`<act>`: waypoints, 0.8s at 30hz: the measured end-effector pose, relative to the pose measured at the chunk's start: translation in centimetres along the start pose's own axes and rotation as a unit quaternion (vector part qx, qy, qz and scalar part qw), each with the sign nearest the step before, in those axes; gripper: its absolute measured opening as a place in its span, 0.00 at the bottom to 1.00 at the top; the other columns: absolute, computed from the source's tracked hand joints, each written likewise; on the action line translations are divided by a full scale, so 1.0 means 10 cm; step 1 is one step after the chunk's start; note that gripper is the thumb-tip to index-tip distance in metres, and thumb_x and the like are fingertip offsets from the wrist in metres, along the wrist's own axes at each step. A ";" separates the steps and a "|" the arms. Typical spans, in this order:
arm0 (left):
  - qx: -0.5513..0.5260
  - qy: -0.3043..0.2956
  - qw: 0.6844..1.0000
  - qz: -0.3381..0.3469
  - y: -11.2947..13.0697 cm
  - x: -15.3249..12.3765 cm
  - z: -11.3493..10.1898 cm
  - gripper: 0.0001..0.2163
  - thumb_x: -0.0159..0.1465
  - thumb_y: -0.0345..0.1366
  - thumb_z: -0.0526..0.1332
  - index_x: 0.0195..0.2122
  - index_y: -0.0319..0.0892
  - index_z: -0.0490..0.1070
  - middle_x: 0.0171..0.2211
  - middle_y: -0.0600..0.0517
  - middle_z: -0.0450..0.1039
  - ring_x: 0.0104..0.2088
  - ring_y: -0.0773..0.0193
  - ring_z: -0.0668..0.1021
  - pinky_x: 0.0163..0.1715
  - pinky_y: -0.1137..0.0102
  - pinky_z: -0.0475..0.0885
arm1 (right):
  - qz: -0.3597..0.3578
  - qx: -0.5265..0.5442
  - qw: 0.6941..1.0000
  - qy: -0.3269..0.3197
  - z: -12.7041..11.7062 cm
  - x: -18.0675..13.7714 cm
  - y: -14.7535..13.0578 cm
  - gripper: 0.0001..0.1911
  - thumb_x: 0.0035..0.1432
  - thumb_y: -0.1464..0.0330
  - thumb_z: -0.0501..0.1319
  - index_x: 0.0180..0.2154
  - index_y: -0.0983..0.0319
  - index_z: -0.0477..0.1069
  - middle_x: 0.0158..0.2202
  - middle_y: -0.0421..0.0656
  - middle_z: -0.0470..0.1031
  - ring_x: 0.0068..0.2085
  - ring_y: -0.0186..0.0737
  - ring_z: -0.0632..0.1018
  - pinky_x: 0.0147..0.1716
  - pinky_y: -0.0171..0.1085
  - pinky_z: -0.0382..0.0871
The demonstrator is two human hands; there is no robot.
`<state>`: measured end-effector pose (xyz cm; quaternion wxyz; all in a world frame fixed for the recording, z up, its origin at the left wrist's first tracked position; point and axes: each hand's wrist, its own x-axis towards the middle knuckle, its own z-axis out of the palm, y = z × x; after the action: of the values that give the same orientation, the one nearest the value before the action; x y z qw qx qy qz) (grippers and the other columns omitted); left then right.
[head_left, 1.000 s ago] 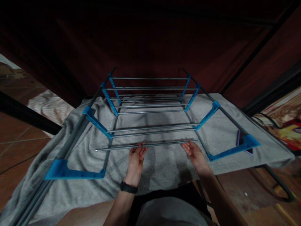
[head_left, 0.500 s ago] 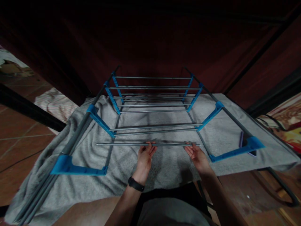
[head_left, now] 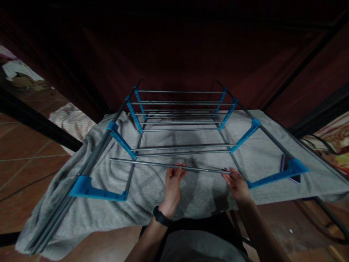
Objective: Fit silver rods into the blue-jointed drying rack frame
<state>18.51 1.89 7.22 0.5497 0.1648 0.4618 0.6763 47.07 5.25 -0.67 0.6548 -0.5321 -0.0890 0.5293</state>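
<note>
A loose grey metal rod (head_left: 152,164) is held in both hands, tilted with its left end farther from me. My left hand (head_left: 174,174) grips it around the middle, fingers closed on it. Near its right end, my right hand (head_left: 233,178) pinches the rod beside the lower end of a blue plastic bracket (head_left: 275,177). Beyond my hands stands a rack frame with grey side tubes (head_left: 102,147), blue brackets (head_left: 121,141) and several cross rods (head_left: 182,147). Another blue bracket (head_left: 95,193) sits at the front left, apart from the rod's free end.
A grey blanket (head_left: 109,218) lies under the frame. A dark flat phone-like object (head_left: 293,176) rests behind the right front bracket. Several grey tubes (head_left: 51,222) extend past the blanket's left side. A dark red panel (head_left: 174,51) rises behind.
The rod has swung from nearly level to a slant, its right end nearer me and close to the right front bracket. Both hands have shifted right with it.
</note>
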 end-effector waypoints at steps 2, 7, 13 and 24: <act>0.011 -0.006 1.000 0.009 0.03 -0.02 0.07 0.18 0.57 0.46 0.79 0.41 0.44 0.77 0.42 0.48 0.85 0.44 0.58 0.85 0.51 0.59 0.79 | 0.011 -0.004 1.000 0.000 -0.01 -0.01 -0.02 0.12 0.55 0.75 0.69 0.41 0.57 0.75 0.38 0.41 0.86 0.39 0.39 0.87 0.44 0.39 0.88; 0.038 -0.031 0.998 0.044 0.12 0.00 0.26 0.16 0.59 0.46 0.77 0.41 0.45 0.76 0.41 0.48 0.83 0.45 0.57 0.85 0.49 0.60 0.79 | 0.019 -0.021 1.000 0.000 -0.05 0.00 -0.05 0.12 0.55 0.75 0.66 0.41 0.56 0.76 0.36 0.40 0.85 0.36 0.38 0.86 0.41 0.37 0.88; 0.080 -0.065 0.992 0.075 0.19 0.02 0.46 0.13 0.65 0.45 0.72 0.44 0.46 0.74 0.42 0.47 0.83 0.46 0.57 0.84 0.49 0.60 0.79 | 0.024 -0.050 0.998 -0.007 -0.07 0.00 -0.05 0.11 0.57 0.74 0.66 0.42 0.56 0.77 0.35 0.41 0.83 0.36 0.39 0.87 0.43 0.38 0.87; 0.187 -0.099 0.971 0.116 0.11 0.01 0.50 0.10 0.71 0.38 0.62 0.52 0.47 0.68 0.43 0.48 0.82 0.47 0.57 0.84 0.52 0.59 0.77 | 0.153 -0.131 0.963 -0.177 0.40 -0.59 0.31 0.14 0.54 0.60 0.75 0.39 0.56 0.77 0.41 0.47 0.88 0.38 0.45 0.87 0.37 0.41 0.84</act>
<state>21.51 4.22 10.70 0.4702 0.3830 0.5012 0.6173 40.01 2.67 1.21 0.4644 -0.5184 -0.1900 0.6925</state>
